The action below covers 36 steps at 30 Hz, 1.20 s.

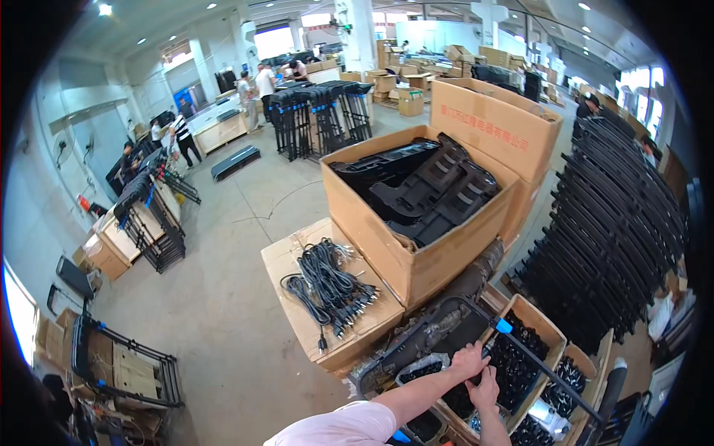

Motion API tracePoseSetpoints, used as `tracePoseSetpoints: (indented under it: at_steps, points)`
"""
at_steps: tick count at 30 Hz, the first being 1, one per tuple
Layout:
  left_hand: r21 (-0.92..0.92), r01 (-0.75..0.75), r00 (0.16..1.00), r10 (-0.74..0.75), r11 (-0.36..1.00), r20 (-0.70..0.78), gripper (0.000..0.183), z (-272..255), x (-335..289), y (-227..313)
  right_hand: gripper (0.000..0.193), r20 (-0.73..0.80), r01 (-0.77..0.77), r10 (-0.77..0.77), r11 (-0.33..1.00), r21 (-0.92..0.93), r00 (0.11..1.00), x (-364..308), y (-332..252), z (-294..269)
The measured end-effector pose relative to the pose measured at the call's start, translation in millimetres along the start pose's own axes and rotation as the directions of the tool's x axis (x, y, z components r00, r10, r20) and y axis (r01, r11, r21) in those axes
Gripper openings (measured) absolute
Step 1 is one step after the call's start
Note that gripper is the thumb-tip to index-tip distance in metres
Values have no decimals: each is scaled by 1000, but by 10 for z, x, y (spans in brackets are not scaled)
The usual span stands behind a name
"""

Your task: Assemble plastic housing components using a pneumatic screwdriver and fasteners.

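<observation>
My left hand (468,361) and my right hand (485,387) are close together over the parts bins, fingers curled. A dark piece shows between them, mostly covered by the fingers, so I cannot make out its kind. Just beyond the hands, a black tubular frame (549,366) with a blue collar (504,325) slants across the bins. Under and beside the hands is a cardboard bin (532,304) of small black parts (516,363). Nearer my left forearm, a plastic-lined container (421,369) also holds small dark parts.
Ahead, a carton (366,239) of black moulded panels (439,186) stands by a box topped with bundled black power cords (332,286). Tall stacked black frames (606,223) rise at right. Folded frames (320,119) and several people stand farther off on the concrete floor (223,312).
</observation>
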<state>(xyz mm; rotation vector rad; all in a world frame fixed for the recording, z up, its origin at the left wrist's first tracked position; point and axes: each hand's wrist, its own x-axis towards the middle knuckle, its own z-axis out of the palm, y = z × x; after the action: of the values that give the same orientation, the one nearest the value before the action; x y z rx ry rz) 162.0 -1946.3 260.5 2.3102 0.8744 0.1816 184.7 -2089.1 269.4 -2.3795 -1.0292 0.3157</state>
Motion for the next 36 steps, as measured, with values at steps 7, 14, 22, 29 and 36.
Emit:
tracePoseSetpoints:
  at_steps: [7,14,22,29,36]
  points:
    - [-57,-7,1000,7,998,8,64,-26,-75,-67,67,57,-65,65,998,-17,996,-45,-159,-33]
    - [-89,-27,999,31,996,44,64,-34,-91,-153,67,48,-76,77,997,-33,996,-78,-225,8]
    - [-103,-60,995,68,993,73,62,-103,-224,-265,60,-23,-59,57,997,-59,998,-262,-369,62]
    - [-253,114,986,-78,961,147,74,-447,-896,-277,62,-116,-19,6,993,-114,993,-903,-780,-68]
    - [-490,25,988,53,871,146,71,-695,-2181,-277,71,-212,64,-86,992,-110,973,-2188,-1208,-173]
